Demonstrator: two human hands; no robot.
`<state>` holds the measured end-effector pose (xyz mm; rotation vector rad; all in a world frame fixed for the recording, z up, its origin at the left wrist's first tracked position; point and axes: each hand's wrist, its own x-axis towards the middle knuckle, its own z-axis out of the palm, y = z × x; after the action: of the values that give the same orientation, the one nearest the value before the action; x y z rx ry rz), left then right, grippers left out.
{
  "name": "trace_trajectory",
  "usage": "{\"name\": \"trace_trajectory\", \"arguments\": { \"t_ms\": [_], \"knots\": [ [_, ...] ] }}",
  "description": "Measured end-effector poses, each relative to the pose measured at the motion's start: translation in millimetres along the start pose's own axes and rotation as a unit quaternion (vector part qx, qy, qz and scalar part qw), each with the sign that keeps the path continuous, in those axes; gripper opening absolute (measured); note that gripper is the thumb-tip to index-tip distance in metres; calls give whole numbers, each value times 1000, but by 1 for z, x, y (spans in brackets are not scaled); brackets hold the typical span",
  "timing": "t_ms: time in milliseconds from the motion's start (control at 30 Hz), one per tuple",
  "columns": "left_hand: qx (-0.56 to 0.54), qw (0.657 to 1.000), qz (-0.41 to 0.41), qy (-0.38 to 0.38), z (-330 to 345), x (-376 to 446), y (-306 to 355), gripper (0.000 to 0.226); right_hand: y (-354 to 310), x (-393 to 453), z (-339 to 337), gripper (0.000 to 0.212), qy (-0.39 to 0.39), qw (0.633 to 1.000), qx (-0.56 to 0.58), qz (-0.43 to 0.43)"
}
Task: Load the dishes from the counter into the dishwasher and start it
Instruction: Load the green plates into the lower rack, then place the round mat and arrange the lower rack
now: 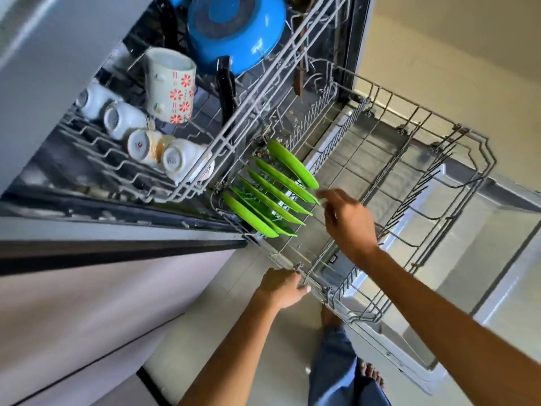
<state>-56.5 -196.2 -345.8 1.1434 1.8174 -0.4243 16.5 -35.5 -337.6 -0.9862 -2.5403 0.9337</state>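
The dishwasher stands open with both racks pulled out. Several green plates (272, 189) stand on edge in the lower rack (421, 183), at its left side. My right hand (348, 221) hovers over that rack with relaxed fingers, its fingertips at the rim of one green plate. My left hand (282, 287) grips the lower rack's near corner. The upper rack (205, 171) holds a blue pan (237, 27) with a black handle, a tall flowered mug (171, 85) and several small white cups (140, 133) lying on their sides.
The open dishwasher door (439, 312) lies flat under the lower rack. A grey cabinet front (87, 312) is at the left. My legs and bare feet (371, 373) stand on the pale tiled floor beside the door. The right part of the lower rack holds nothing.
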Motion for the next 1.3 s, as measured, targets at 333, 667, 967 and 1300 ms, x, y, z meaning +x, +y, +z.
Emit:
{"name": "trace_trajectory", "arguments": {
  "t_ms": [333, 667, 967, 1300],
  "knots": [
    [-105, 920, 67, 373, -36, -187, 25, 50, -96, -114, -88, 37, 70, 986, 149, 16],
    [-104, 745, -144, 643, -5, -548, 30, 38, -373, -196, -238, 25, 15, 931, 278, -238],
    [-126, 577, -435, 680, 145, -690, 56, 47, -529, -268, -202, 17, -168, 833, 343, -400],
    [-217, 455, -607, 614, 292, -732, 93, 53, -614, -382, -139, 31, -278, 701, 371, -542]
  ]
}}
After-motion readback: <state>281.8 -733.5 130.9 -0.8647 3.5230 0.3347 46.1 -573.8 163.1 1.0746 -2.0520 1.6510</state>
